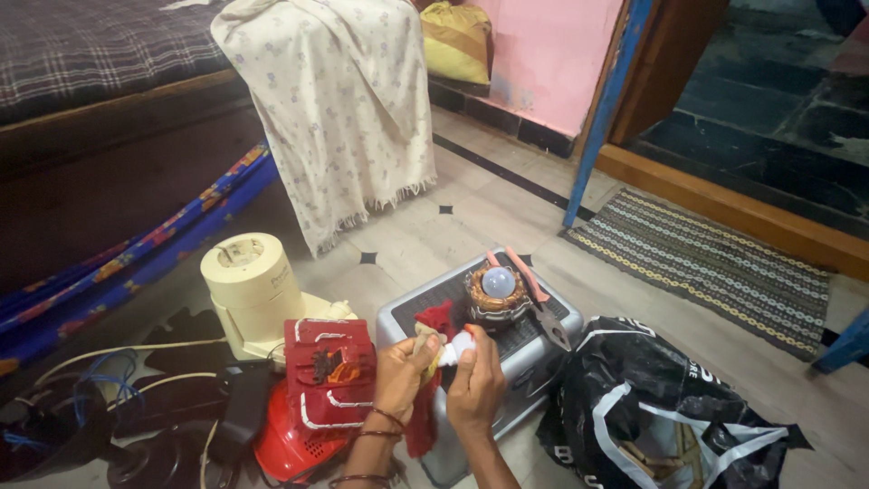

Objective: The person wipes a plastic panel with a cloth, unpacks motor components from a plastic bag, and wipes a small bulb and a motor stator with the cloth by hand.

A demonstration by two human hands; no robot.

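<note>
I am holding a small white part [458, 345] in my right hand [474, 388] and rubbing it with a red cloth [433, 328] that my left hand [400, 376] is pinching closed, both just above the near edge of the grey box [398, 317] on the floor. I think I am in the cleaning step, while the copper winding [496, 297] with the bulb [498, 281] and the pliers [539, 303] are waiting on the box top. The next move, I judge, is needing a firm grip on the part and a slow turning, so the cloth is reaching every side.
</note>
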